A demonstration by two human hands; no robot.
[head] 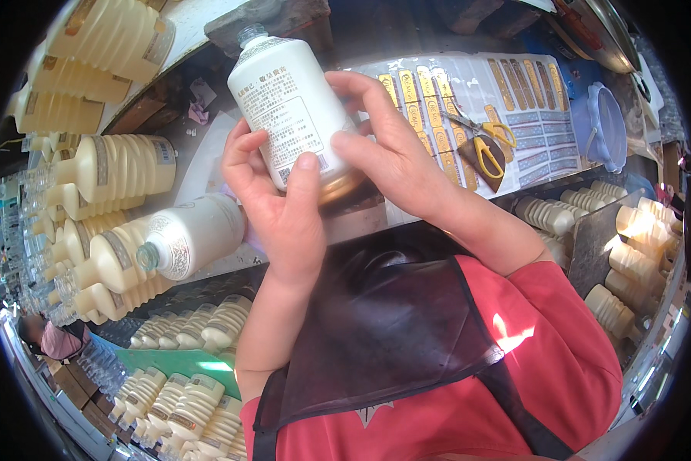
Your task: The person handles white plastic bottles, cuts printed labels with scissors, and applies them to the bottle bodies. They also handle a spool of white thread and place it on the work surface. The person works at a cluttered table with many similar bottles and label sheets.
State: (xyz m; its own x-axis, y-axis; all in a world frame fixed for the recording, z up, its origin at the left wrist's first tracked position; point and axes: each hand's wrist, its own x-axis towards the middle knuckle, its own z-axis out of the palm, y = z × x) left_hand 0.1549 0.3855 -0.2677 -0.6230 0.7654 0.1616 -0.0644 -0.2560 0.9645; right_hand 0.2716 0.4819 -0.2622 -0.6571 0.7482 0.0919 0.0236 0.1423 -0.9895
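Observation:
A white glass bottle (293, 109) with a clear neck, printed text and a gold base is held between both hands, its neck pointing up and left. My left hand (276, 201) grips its lower left side, the thumb lying on the front near the base. My right hand (391, 138) holds the right side, thumb on the lower front and fingers partly hidden behind. Another white bottle (198, 233) lies on its side by my left wrist, its clear neck to the left. Yellow-handled scissors (483, 138) rest on sheets of gold labels (432, 109) to the right.
Cream ribbed bottles (120, 167) are stacked at the left, with more on lower racks (172, 403) and at the right (633, 265). A light-blue plastic bucket (601, 127) stands beyond the label sheets. Crumpled paper (198, 109) lies at the back. Another person (63, 340) is at the far left.

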